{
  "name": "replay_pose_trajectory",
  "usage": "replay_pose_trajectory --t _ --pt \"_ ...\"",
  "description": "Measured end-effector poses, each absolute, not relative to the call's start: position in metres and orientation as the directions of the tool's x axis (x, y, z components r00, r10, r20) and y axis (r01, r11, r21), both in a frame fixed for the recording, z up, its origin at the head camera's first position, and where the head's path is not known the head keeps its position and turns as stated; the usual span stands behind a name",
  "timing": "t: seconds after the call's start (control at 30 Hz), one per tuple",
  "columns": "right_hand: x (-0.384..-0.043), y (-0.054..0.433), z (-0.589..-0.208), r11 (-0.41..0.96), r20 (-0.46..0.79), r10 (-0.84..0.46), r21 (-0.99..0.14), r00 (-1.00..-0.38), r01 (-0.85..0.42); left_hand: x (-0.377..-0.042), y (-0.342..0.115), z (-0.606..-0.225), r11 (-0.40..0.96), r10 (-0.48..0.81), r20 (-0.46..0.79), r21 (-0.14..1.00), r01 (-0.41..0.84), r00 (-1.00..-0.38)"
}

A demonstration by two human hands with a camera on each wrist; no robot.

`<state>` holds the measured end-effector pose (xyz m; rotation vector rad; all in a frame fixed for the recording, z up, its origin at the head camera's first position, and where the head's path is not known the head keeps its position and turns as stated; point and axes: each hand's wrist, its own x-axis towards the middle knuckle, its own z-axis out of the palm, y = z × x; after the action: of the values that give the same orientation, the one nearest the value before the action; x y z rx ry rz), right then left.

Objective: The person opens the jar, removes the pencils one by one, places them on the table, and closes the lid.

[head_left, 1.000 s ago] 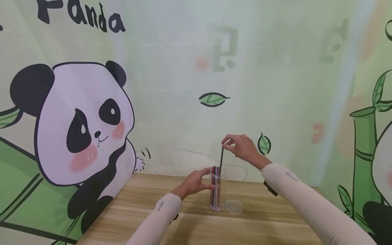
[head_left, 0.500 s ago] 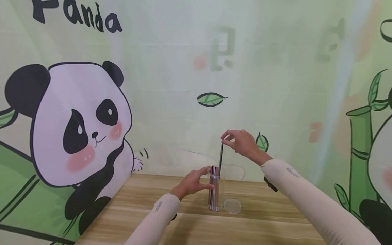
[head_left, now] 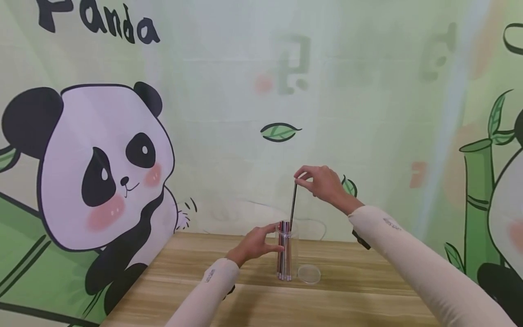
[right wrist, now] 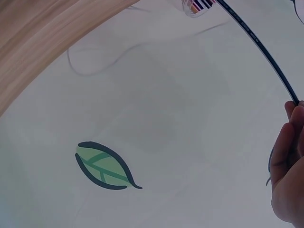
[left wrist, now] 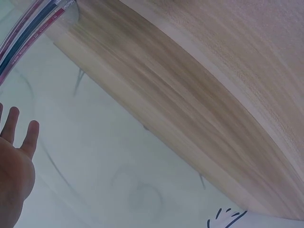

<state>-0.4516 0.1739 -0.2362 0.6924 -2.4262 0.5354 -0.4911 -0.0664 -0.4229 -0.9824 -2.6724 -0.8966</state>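
Note:
A clear cylindrical jar (head_left: pixel 294 254) stands upright on the wooden table, with several slim pencils (head_left: pixel 283 259) in it. My left hand (head_left: pixel 257 244) holds the jar from the left, thumb on the near side and fingers up by the rim. In the left wrist view the spread fingers (left wrist: pixel 30 137) show beside the pencils' printed sides. Above the jar my right hand (head_left: pixel 323 182) pinches the top end of a dark pencil (head_left: pixel 293 204) between thumb and fingertips. This pencil slants slightly, its lower end at the jar's mouth. The right wrist view shows print along its dark side.
A round clear lid (head_left: pixel 309 274) lies on the table (head_left: pixel 351 290) just right of the jar. Behind the table's back edge hangs a pale green backdrop (head_left: pixel 229 172) with a painted panda, leaves and bamboo.
My right hand has risen, drawing the dark pencil farther up out of the jar. The left hand keeps its hold on the jar, and the head view has shifted slightly.

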Motion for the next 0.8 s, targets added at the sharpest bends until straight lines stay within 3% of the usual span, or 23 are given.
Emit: replay_pose_trajectory --t 0.8 --pt "-0.442 0.185 -0.213 0.800 0.647 -0.330 -0.196 -0.688 -0.568 -0.489 -0.066 -0.422 0.621 0.539 0.335 0.462 0.633 -0.773"
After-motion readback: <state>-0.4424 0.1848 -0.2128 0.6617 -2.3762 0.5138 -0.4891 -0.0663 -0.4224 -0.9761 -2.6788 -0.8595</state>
